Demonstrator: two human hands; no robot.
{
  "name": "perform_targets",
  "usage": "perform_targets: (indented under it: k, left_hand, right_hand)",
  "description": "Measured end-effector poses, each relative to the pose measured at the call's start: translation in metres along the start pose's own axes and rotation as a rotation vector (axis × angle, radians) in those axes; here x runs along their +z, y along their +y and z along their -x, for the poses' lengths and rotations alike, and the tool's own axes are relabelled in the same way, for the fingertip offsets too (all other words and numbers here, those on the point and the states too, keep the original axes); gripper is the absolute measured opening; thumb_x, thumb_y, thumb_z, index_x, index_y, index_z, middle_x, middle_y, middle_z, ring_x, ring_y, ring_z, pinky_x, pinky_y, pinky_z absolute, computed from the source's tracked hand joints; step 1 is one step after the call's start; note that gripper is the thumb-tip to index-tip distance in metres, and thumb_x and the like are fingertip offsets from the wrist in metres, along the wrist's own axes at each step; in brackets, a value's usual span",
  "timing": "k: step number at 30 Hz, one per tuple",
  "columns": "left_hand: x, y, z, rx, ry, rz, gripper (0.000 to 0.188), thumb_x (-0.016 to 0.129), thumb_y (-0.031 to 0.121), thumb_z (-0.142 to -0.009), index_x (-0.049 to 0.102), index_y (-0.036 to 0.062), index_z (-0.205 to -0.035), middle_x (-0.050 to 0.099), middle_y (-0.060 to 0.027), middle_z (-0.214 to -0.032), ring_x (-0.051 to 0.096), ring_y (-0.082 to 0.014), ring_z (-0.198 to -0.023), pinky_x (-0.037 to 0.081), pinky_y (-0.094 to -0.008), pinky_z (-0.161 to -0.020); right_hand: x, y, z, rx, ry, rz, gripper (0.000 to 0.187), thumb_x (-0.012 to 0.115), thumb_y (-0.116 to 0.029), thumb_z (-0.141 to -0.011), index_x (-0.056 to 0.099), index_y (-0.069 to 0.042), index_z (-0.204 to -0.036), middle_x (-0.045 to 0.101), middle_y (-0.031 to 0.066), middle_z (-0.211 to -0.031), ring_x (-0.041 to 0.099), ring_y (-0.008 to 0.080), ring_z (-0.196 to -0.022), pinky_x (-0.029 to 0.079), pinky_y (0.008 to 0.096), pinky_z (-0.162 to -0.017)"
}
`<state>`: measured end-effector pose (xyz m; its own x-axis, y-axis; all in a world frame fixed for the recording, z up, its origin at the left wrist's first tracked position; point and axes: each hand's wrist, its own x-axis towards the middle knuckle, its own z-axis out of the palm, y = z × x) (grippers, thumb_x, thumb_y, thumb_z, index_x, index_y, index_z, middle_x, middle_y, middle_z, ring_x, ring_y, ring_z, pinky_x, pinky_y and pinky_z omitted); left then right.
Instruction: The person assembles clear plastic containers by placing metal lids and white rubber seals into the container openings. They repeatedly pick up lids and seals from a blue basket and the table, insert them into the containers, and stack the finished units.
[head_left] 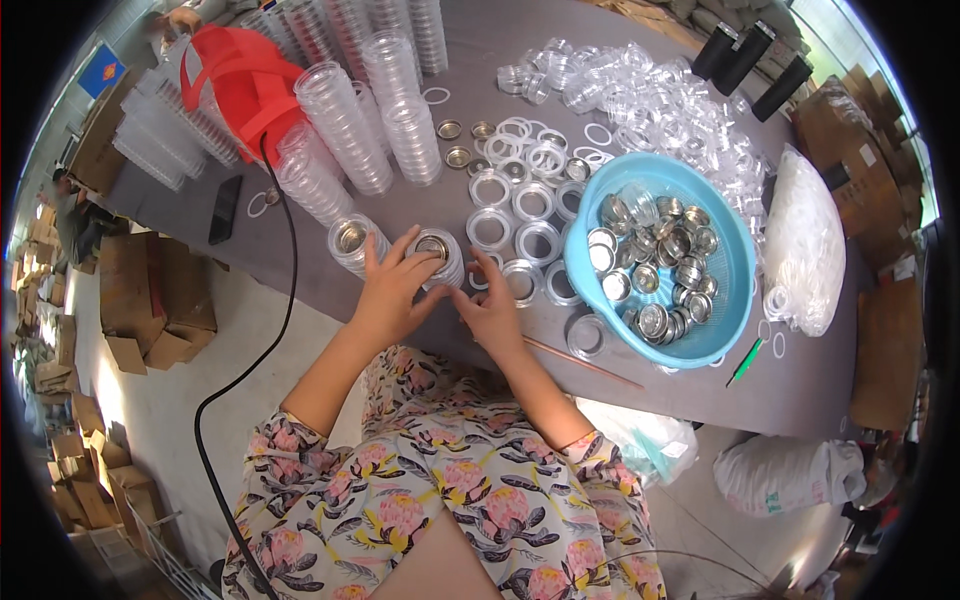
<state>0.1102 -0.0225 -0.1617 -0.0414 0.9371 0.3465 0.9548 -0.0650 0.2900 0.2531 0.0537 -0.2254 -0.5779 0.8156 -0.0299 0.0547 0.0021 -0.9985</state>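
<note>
My left hand (395,292) curls round a short stack of round clear plastic lids (452,272), its fingers over the far left side and its thumb at the near side. A silver metal cap (432,245) sits in the top lid. Beside the stack's right edge is my right hand (491,312), fingers apart and holding nothing visible; its thumb tip is close to my left thumb. Left of my left hand stands another stack of clear lids (350,262) with a metal cap on top. Clear plastic rings (490,228) lie in rows to the right.
A light-blue basket (738,300) holds loose metal caps. Behind it spreads a heap of clear plastic pieces (640,95). Tall stacks of clear lids (340,120), a red bag (240,85) and a phone (226,210) lie left. A black cable (290,290) hangs over the table's left edge.
</note>
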Motion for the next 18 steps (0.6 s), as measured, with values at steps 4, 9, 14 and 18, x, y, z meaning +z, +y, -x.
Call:
perform_targets:
  k: [4,9,14,18]
  left_hand:
    - [-0.002,-0.004,-0.002,-0.067,-0.063,0.032,0.032,0.067,0.014,-0.077,0.059,0.0098,-0.107,0.06,-0.0042,-0.11,0.04,-0.0303,-0.126,0.01,-0.0636,-0.104]
    - [-0.011,0.005,-0.006,-0.043,0.007,-0.13,0.036,0.068,0.015,-0.074,0.059,0.0102,-0.109,0.059,-0.0028,-0.109,0.041,-0.0296,-0.125,0.01,-0.0642,-0.103]
    - [-0.011,0.005,-0.005,-0.024,-0.063,-0.146,0.034,0.068,0.015,-0.073,0.06,0.0111,-0.106,0.059,-0.0024,-0.108,0.041,-0.0287,-0.125,0.011,-0.0652,-0.103]
    - [-0.006,0.003,-0.009,-0.023,-0.098,-0.093,0.023,0.065,0.011,-0.075,0.062,0.0104,-0.098,0.059,-0.0032,-0.106,0.042,-0.0286,-0.124,0.011,-0.0655,-0.103]
  right_hand:
    - [0.007,-0.003,-0.01,-0.164,-0.011,0.235,0.075,0.072,-0.017,-0.073,0.033,-0.007,-0.137,0.047,0.0181,-0.12,0.055,0.0284,-0.099,0.049,0.0325,-0.073]
    - [0.009,0.001,-0.016,-0.23,-0.01,0.328,0.079,0.073,-0.021,-0.072,0.031,-0.009,-0.138,0.043,0.0179,-0.126,0.05,0.0336,-0.11,0.047,0.0369,-0.083]
    - [0.01,0.002,-0.015,-0.14,-0.05,0.318,0.082,0.073,-0.021,-0.07,0.03,-0.01,-0.139,0.043,0.0167,-0.126,0.049,0.0338,-0.111,0.047,0.0382,-0.084]
    - [0.016,0.009,-0.018,-0.262,0.004,0.333,0.083,0.074,-0.021,-0.068,0.03,-0.01,-0.138,0.043,0.0161,-0.127,0.049,0.0331,-0.113,0.047,0.0386,-0.085]
